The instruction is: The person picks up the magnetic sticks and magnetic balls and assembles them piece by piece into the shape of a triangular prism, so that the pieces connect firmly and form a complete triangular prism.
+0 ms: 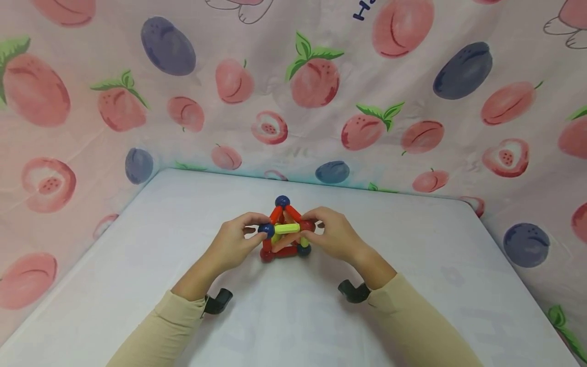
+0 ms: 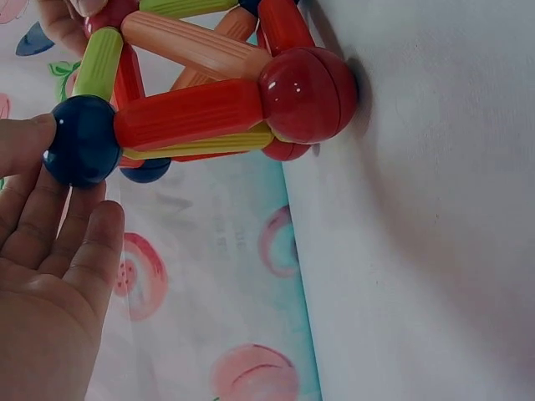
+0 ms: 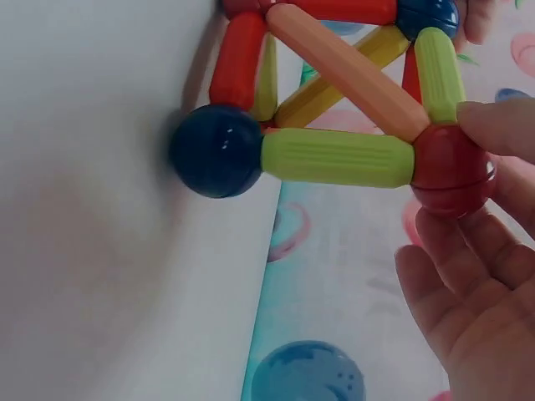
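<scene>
A frame of coloured magnetic rods and balls stands on the white table, with a blue ball (image 1: 282,202) at its peak. My left hand (image 1: 233,243) pinches the blue ball (image 2: 82,140) at the upper left corner between thumb and fingers. At the upper right corner, my right hand (image 1: 337,235) pinches a red ball (image 3: 453,170). A yellow-green rod (image 1: 286,229) joins these two balls. Below them sit a red ball (image 2: 308,94) and a dark blue ball (image 3: 216,151) on the table. An orange rod (image 3: 349,72) slants across the front face. The frame's back is partly hidden.
The white table (image 1: 137,255) spreads around the frame. Behind it hangs a fruit-print cloth (image 1: 270,76). Black curved pieces (image 1: 218,301) are worn at both wrists, close above the tabletop.
</scene>
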Demonstrator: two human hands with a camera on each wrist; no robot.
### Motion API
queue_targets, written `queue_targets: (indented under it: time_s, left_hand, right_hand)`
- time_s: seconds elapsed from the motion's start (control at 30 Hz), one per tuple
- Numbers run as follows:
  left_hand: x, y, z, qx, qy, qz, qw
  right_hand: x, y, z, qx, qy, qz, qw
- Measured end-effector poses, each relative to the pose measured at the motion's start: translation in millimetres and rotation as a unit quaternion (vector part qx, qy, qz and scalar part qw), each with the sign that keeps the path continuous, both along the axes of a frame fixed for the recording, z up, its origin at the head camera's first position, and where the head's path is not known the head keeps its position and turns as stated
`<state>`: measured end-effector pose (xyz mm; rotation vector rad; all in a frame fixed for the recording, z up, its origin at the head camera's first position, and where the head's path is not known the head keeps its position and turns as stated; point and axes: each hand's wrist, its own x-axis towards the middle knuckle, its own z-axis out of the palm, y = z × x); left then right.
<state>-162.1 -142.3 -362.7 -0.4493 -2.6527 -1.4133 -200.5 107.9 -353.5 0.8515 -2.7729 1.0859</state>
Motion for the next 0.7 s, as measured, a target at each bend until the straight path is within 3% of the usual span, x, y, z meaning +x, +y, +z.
queue_targets:
  time_s: [0.23,0.7]
  left_hand:
    - [-2.5,0.0,0.8,0.008,-0.003,-0.002,1.0]
    - [-8.3,0.7,3.1,-0.004,-0.028,-0.013,0.9995]
  right_hand:
    - [8.5,6.1,1.3,0.006,0.022,0.011,1.0]
    - [18.6,2.4,0.2,-0.003,-0.004,-0.031,0.999]
